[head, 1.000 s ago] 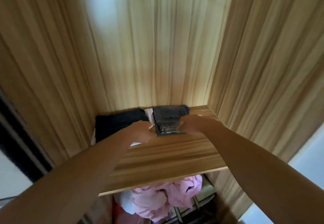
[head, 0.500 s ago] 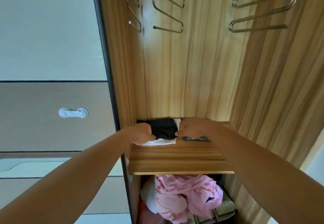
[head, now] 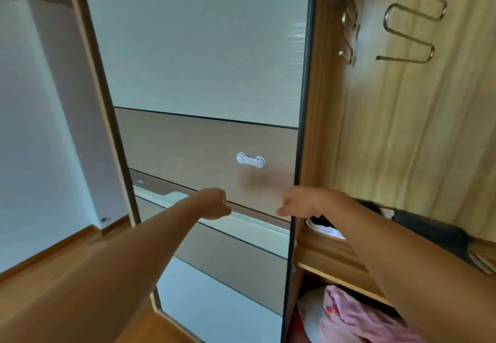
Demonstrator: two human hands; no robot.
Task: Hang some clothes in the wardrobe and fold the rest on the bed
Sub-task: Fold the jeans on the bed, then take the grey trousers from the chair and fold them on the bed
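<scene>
Dark folded clothes (head: 424, 220) sit on the wooden shelf (head: 322, 252) inside the wardrobe, a white garment (head: 326, 231) peeking out beneath them at the shelf's left end and a pink heap (head: 359, 318) in the compartment under it. Both hands are out to the left of that shelf, in front of the sliding door (head: 204, 55): the left hand (head: 214, 203) farther off and balled into a fist around nothing, the right hand (head: 298, 203) just beside the shelf's left end, fingers curled, gripping nothing either. Metal hangers (head: 410, 34) dangle above the shelf.
</scene>
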